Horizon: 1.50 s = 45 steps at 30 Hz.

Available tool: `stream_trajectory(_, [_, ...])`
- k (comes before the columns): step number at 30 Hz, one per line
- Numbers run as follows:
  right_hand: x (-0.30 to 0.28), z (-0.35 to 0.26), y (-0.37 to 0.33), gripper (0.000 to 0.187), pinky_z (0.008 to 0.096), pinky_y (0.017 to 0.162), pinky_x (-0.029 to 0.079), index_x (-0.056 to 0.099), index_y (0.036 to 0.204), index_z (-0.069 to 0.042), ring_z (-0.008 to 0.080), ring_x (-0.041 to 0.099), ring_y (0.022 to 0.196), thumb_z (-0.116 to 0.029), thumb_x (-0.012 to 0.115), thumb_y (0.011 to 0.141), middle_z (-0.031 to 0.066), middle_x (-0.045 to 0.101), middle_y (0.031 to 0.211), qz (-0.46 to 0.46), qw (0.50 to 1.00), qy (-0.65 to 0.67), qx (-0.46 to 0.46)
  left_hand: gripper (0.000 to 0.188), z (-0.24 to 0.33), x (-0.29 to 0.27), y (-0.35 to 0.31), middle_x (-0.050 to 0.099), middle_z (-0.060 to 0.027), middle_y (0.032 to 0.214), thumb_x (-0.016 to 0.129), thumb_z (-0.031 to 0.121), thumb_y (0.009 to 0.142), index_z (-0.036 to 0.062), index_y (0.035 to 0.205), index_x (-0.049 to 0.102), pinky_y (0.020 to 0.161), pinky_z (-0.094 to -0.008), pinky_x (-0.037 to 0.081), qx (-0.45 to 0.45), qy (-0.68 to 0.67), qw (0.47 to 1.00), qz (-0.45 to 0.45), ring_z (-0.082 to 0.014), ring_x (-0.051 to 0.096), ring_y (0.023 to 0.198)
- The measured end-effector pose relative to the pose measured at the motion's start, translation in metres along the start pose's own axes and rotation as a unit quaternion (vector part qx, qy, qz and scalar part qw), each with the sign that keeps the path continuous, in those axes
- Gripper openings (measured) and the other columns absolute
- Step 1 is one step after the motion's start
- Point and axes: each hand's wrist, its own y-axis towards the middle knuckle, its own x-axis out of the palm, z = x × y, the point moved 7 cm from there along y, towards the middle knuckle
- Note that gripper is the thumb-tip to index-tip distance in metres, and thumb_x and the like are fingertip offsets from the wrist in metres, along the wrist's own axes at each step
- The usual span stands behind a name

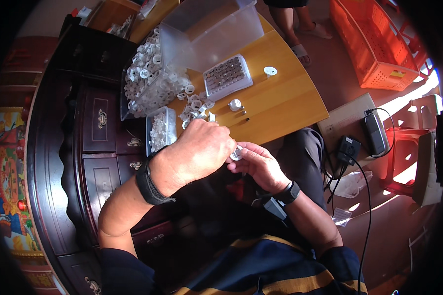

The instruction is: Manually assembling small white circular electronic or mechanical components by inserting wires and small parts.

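Just off the table's near edge, my right hand (259,166) pinches a small round white plastic part (237,153) between thumb and fingers. My left hand (198,149) is closed, back upward, right beside that part. Its fingertips are mostly hidden, so anything in them cannot be made out. Beyond my left hand lies a loose pile of white plastic parts (194,107). Farther right on the table are a white round piece (235,104), a few tiny metal bits (244,112) and a flat white disc (270,71).
A white tray (246,81) of small metallic pieces sits on the wooden table (293,93). Clear bins (211,37) and a small tub (171,125) hold white parts. Dark drawers (99,118) stand left. An orange crate (374,69), cables (366,196) and another person's legs (285,24) are right.
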Motion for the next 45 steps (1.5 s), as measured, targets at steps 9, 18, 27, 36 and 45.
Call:
stream_trajectory(9, [0.001,0.0,-0.002,0.034,0.0324,0.09,0.056,0.055,0.131,0.003,0.0206,0.069,0.097,-0.018,0.047,0.106,0.0147,0.068,0.112,0.001,1.0,-0.002,0.001,0.011,0.004,0.002,0.002,0.063,-0.0112,0.073,0.063,0.014,0.079,0.0073,0.074,0.069,0.063,-0.0428,0.054,0.0,-0.004,1.0,-0.006,-0.0304,0.069,0.075])
stream_trajectory(18, [0.002,0.0,-0.003,0.034,0.0322,0.089,0.056,0.056,0.13,0.004,0.0204,0.068,0.096,-0.018,0.048,0.106,0.0137,0.068,0.11,0.005,1.0,-0.005,0.002,0.011,0.01,0.006,0.001,0.062,-0.0116,0.071,0.064,0.014,0.079,0.006,0.073,0.069,0.062,-0.0423,0.054,0.008,-0.003,1.0,0.006,-0.0296,0.068,0.073])
stream_trajectory(27, [0.001,-0.001,-0.001,0.034,0.0321,0.088,0.056,0.055,0.131,0.004,0.0213,0.069,0.097,-0.018,0.047,0.106,0.015,0.069,0.11,0.012,1.0,-0.013,0.003,0.008,0.012,-0.015,-0.007,0.061,-0.0088,0.072,0.064,0.012,0.077,0.0061,0.078,0.069,0.062,-0.0414,0.053,0.026,-0.03,0.998,0.052,-0.0272,0.066,0.072])
stream_trajectory(36, [0.0,0.001,0.001,0.033,0.0349,0.09,0.055,0.056,0.128,0.003,0.0243,0.07,0.096,-0.017,0.049,0.104,0.0188,0.069,0.11,-0.002,0.999,0.034,0.016,0.016,0.008,-0.038,-0.033,0.06,-0.0055,0.074,0.064,0.004,0.078,0.007,0.092,0.072,0.062,-0.0388,0.051,-0.054,-0.01,0.988,0.141,-0.0248,0.063,0.07])
stream_trajectory(45, [0.0,0.0,0.004,0.032,0.0354,0.088,0.055,0.057,0.126,0.003,0.0241,0.069,0.093,-0.017,0.048,0.103,0.0181,0.069,0.108,-0.017,0.999,0.033,0.004,0.002,0.013,-0.039,-0.008,0.061,-0.0064,0.074,0.066,0.009,0.079,0.0079,0.08,0.066,0.063,-0.0391,0.052,-0.013,-0.038,0.993,0.115,-0.0269,0.065,0.073])
